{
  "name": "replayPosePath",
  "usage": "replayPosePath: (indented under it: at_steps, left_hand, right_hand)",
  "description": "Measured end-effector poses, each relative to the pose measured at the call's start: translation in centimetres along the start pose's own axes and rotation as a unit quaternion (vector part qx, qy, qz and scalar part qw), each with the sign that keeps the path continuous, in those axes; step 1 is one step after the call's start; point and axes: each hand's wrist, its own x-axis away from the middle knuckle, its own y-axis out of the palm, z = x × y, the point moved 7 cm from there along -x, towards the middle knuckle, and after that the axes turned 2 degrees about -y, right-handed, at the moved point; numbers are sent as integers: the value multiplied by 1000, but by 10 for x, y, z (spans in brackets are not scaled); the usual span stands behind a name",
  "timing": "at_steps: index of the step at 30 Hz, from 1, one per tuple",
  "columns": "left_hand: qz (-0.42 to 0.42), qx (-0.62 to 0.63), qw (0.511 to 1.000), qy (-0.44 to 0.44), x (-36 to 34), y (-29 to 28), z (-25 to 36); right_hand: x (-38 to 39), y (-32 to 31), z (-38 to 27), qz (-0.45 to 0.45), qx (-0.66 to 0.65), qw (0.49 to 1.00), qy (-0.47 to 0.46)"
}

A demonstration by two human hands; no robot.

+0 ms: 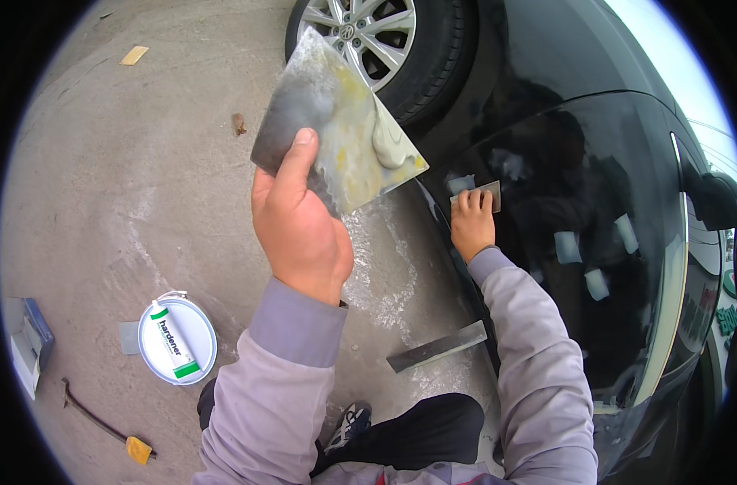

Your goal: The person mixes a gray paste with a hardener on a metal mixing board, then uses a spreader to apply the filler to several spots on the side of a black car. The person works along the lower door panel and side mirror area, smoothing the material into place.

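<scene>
My left hand (308, 230) grips a square mixing plate (304, 101) by its near corner, thumb on top. The plate is smeared grey and yellow, and a thick dollop of grey putty (391, 145) sits near its right corner. Out to the right, my right hand (472, 222) has its fingers pressed on a small flat putty spreader (495, 194), held against the black car door (530, 323). A pale grey putty patch (461, 184) shows just beyond those fingers. Several more light patches (567, 247) dot the door farther right.
A silver-spoked wheel (376, 36) stands at the top. On the concrete at left are a round white tub (207, 327) with a white-and-green tube (173, 343) on its lid, a box (31, 339) and a yellow-ended tool (138, 449). A long dark strip (437, 346) lies beside the car.
</scene>
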Motion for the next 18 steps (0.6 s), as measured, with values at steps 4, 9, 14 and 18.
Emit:
replayPosePath:
  at_steps: [4, 9, 14, 18]
  left_hand:
    - [1, -1, 1000, 5, 1, 1, 4]
    - [22, -8, 1000, -4, 0, -4, 3]
    - [14, -8, 998, -53, -3, -12, -26]
    - [-20, -8, 992, -123, 5, -12, -65]
  right_hand:
    - [-3, -8, -3, -73, 9, 997, 17]
    - [38, -46, -11, -3, -159, 987, 16]
    - [143, -68, -37, 80, -339, 937, 40]
    - [219, -33, -34, 54, -471, 866, 157]
